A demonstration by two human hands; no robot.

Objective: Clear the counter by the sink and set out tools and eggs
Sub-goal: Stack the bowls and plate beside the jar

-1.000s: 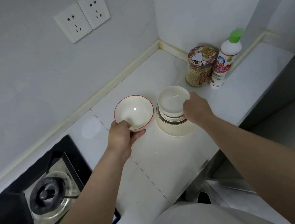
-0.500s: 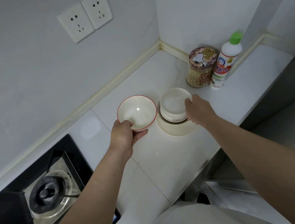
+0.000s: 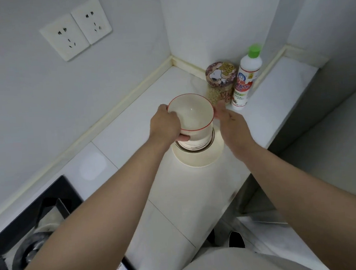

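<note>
You are standing at a white tiled counter point(image 3: 199, 197) running into a corner of pale grey walls, with two wall sockets point(image 3: 76, 30) sitting up beyond your left hand point(image 3: 164, 125) and one black gas burner point(image 3: 32, 242) lying back by your left elbow. Your left hand is gripping the left side of the one red-rimmed bowl point(image 3: 192, 112), thumb over the rim and fingers curling underneath, holding it above a stack of white dishes point(image 3: 197, 146) that is resting on a wider white dish point(image 3: 198, 161); the stack's count is not showing. Your right hand point(image 3: 230, 120) is lying against the bowl's right side, thumb raised, its fingers hiding behind the bowl, so you cannot tell whether they are holding it. Just beyond your right hand, one jar point(image 3: 219, 82) is showing a cartoon beagle and yellow lettering on its lid, too blurred to read, and touching it, one white bottle point(image 3: 246, 78) with a green cap is bearing red Chinese characters, also blurred.
</note>
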